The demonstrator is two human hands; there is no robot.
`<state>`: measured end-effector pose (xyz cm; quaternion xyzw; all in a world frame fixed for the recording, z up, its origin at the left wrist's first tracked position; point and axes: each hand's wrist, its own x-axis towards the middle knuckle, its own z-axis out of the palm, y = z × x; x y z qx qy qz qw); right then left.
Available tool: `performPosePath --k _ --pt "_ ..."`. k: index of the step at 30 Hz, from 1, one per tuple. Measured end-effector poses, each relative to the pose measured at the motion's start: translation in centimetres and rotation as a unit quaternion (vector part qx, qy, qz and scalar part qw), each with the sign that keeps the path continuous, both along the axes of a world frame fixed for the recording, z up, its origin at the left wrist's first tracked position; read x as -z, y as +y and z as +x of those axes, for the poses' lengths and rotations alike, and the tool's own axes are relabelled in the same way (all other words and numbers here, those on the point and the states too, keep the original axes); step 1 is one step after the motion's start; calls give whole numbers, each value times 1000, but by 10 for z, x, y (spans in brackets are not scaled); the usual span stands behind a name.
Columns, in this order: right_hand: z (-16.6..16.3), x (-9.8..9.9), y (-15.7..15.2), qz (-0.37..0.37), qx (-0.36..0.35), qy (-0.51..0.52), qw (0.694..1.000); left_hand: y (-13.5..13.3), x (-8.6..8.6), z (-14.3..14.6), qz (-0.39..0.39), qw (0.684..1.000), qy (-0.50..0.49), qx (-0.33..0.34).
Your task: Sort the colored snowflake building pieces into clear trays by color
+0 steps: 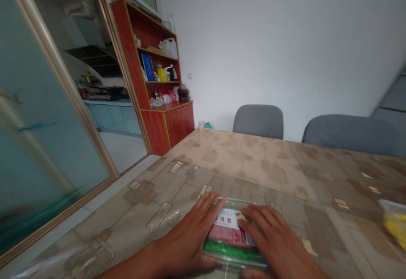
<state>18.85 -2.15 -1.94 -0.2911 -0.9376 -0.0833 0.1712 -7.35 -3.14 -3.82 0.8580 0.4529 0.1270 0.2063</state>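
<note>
A clear plastic food container (pixel 233 251) with something green inside and a white-and-red label lies on the patterned tablecloth, close in front of me. My left hand (pixel 190 234) grips its left side, with the thumb and fingers around the edge. On the other side, my right hand (pixel 275 236) holds the container's right edge, its fingers resting over the top near the label. Part of the right thumb shows low at the container's near side. The hands cover both side edges of the container.
The table (pixel 209 143) carries a clear plastic box (pixel 393 224) of yellow pieces at the right edge. Behind it stand two grey chairs (pixel 258 120). A red-brown cabinet (pixel 177 122) and a glass sliding door (pixel 47 122) are to the left.
</note>
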Motion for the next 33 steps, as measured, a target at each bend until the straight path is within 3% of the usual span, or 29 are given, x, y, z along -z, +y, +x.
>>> performPosePath --k 6,13,20,27,33 --pt "5 -4 -2 -20 -7 14 1000 2 -10 -1 -7 1000 17 9" --pt "0 -12 -8 -84 8 54 995 -3 -1 3 4 999 -26 -21" --pt "2 -8 -7 -50 -7 54 997 3 -17 -4 -49 996 -68 -13" --pt "0 -16 -10 -78 -4 40 996 4 -10 -7 -76 994 -68 -33" --pt "9 -21 -3 -180 -16 107 978 2 -12 -9 -159 967 -196 -25"
